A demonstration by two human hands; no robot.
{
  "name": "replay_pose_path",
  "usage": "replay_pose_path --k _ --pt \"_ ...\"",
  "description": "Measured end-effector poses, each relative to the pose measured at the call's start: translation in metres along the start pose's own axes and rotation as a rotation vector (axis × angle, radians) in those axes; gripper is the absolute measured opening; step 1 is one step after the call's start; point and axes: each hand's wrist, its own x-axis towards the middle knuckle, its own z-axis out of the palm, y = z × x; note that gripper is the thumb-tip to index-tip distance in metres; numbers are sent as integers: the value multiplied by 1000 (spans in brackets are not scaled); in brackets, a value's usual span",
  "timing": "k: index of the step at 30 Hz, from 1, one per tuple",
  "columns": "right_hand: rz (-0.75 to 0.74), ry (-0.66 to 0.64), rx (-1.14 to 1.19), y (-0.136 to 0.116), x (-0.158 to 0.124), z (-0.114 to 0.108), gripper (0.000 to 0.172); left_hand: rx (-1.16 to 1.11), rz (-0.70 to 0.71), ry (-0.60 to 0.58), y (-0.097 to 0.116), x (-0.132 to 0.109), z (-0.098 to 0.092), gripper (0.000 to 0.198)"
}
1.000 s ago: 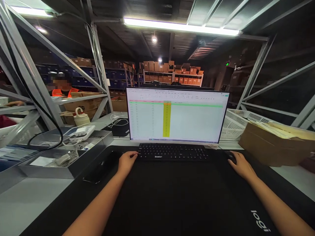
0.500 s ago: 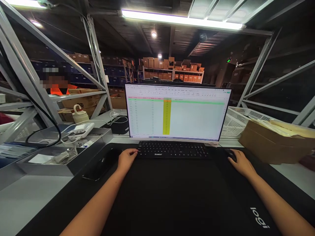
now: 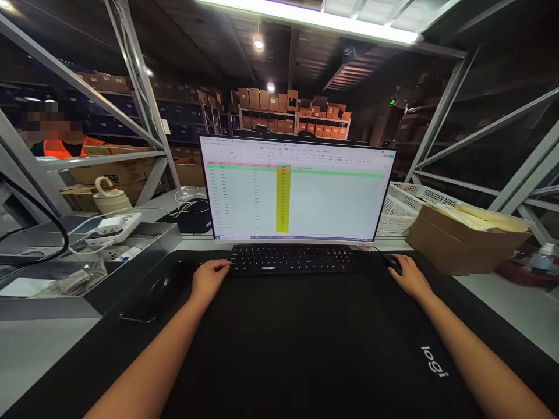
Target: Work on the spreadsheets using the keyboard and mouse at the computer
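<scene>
Keyboard (image 3: 293, 257) stretched lengthwise toward three o'clock from the loosely bent, empty fingers of my left hand (image 3: 208, 281), while my right hand (image 3: 411, 277), farther off, grasped the mouse (image 3: 392, 265).

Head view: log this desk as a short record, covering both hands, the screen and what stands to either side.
Left hand: fingertips at the left end of the black keyboard
Right hand: over the black mouse
Monitor: on, showing a spreadsheet with a yellow column; text too small to read
Desk mat: black, lettered "logi"
Left side: grey open box with a white power strip; cream jug behind
Right side: cardboard box, white baskets
Background: person in orange vest
</scene>
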Motion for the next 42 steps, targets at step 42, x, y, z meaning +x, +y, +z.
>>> replay_pose_path --k 42 --pt "-89 23 -19 31 10 24 62 -62 -53 -4 2 -4 3 26"
